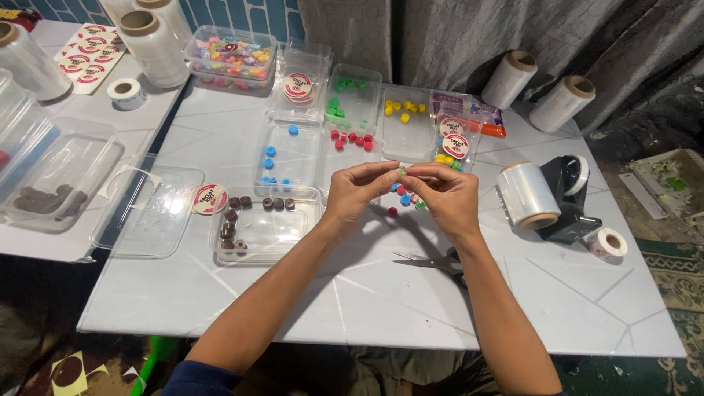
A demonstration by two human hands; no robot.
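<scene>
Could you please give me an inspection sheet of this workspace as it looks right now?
Surface: white table with faint grey lines, a second white table at left.
Job's things: small green piece pinched between both hands; loose coloured pieces beneath them.
Clutter: clear trays of blue pieces, red pieces, green pieces, yellow pieces and brown pieces; scissors; film roll on black dispenser; round stickers.
Grippers: left hand and right hand meet at the fingertips above the table.
Cables: nothing seen.
Surroundings: grey curtain, patterned rug, spare film rolls.
</scene>
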